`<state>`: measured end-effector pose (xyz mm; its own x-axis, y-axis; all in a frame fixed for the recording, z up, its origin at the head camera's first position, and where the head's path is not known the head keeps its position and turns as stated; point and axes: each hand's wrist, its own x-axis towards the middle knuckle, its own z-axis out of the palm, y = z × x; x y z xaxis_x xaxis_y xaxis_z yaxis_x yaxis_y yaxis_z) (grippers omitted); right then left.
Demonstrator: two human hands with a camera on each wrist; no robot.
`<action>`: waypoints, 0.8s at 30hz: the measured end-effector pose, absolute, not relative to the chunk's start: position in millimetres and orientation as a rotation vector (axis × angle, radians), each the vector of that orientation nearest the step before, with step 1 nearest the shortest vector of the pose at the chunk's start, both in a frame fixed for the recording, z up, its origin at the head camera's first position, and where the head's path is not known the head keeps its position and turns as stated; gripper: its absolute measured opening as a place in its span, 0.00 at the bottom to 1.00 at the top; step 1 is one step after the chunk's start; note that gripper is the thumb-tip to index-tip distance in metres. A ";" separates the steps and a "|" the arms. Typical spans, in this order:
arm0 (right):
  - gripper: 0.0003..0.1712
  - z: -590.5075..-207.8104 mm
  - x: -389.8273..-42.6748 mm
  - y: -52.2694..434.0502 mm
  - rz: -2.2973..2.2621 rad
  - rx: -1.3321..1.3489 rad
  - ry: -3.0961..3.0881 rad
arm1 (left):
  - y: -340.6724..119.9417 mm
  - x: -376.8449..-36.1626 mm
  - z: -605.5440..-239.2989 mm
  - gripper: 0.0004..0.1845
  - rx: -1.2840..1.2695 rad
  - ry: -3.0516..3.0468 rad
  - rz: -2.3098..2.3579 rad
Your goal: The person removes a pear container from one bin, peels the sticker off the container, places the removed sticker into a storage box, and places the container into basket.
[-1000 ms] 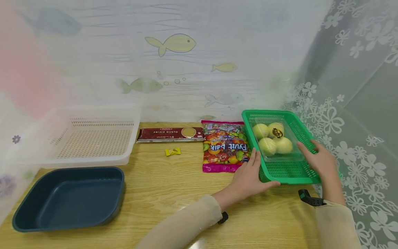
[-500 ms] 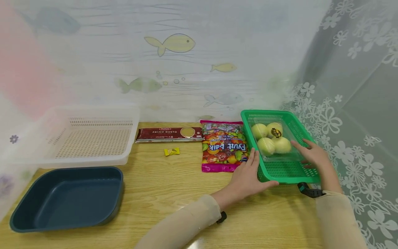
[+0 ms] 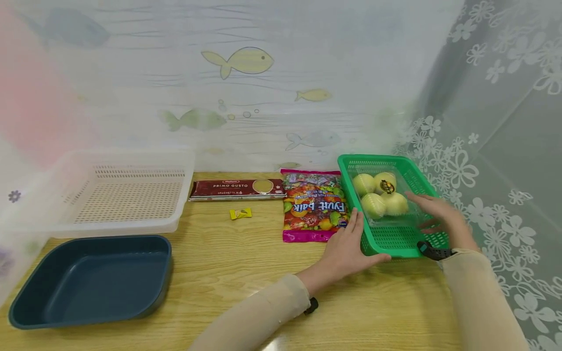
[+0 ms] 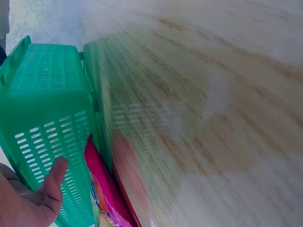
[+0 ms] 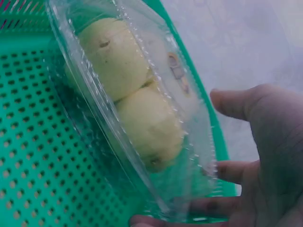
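Since the earlier frame, right hand (image 3: 432, 214) has moved in from the green basket's (image 3: 395, 241) right rim and now sits over the basket interior, beside the clear clamshell pack of yellow-green fruit (image 3: 381, 195). Left hand (image 3: 349, 243) is unchanged: flat against the basket's near-left corner, fingers straight up the left wall, thumb along the front wall.

Right wrist view: right hand (image 5: 265, 156) open, fingers spread and only lightly bent, fingertips (image 5: 227, 101) at the edge of the clamshell pack (image 5: 137, 99); whether they touch the plastic cannot be told. No closed grip on it. The pack lies on the perforated floor of the basket (image 5: 38, 156), lid closed, fruit visible inside.

Left wrist view: left hand (image 4: 40, 194) presses the outer wall of the basket (image 4: 42, 109), fingers extended.

Basket stands at the right end of the wooden table (image 3: 246, 258), its left wall just beside the candy bag (image 3: 313, 204). Spaghetti box (image 3: 237, 189) lies left of the bag; small yellow wrapped sweet (image 3: 240, 213) in front of the box. White basket (image 3: 118, 195) at far left, dark blue tray (image 3: 92, 280) in front of it.
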<state>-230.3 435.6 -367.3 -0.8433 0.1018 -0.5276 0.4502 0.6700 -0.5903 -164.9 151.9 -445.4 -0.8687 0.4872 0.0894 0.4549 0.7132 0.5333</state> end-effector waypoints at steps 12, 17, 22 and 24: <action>0.58 -409.3 -236.4 446.0 -1.391 0.340 2.243 | 152.9 -163.5 -449.4 0.65 0.803 2.844 0.877; 0.57 -411.7 -235.8 449.1 -1.464 0.309 2.269 | 152.5 -163.7 -449.4 0.65 0.800 2.851 0.873; 0.54 -412.1 -234.2 448.9 -1.538 0.333 2.314 | 151.8 -164.7 -448.5 0.65 0.797 2.860 0.880; 0.54 -411.6 -233.0 447.9 -1.572 0.345 2.328 | 151.9 -165.1 -448.8 0.65 0.796 2.860 0.881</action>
